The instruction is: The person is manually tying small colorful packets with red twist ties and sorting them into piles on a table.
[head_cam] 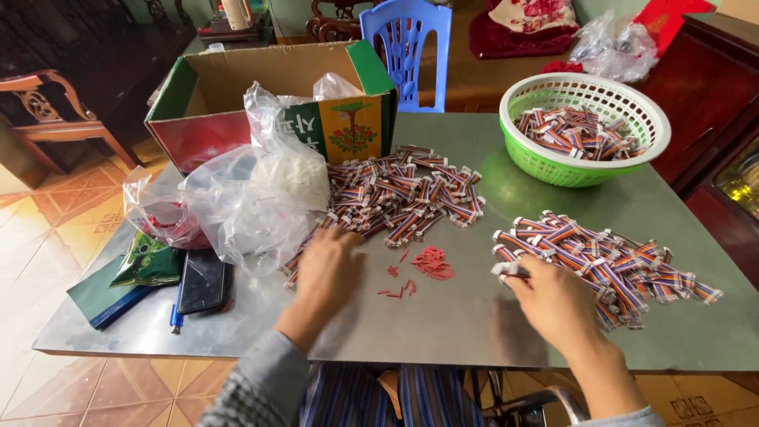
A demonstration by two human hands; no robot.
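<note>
While the left hand [326,265] touches the cable pile [403,194], its fingers [336,234] cover cables.

a grey metal table [474,316] holds two wire piles [403,194] [609,265], red bits [431,262], a green basket [585,126], a box [269,103], bags [253,190] and a phone [204,281].

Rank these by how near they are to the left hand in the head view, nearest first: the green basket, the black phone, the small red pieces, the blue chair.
From the left hand:
1. Small red pieces, just to its right on the table.
2. Black phone, to its left near the table's front edge.
3. Green basket, far right of the table.
4. Blue chair, behind the table.
</note>
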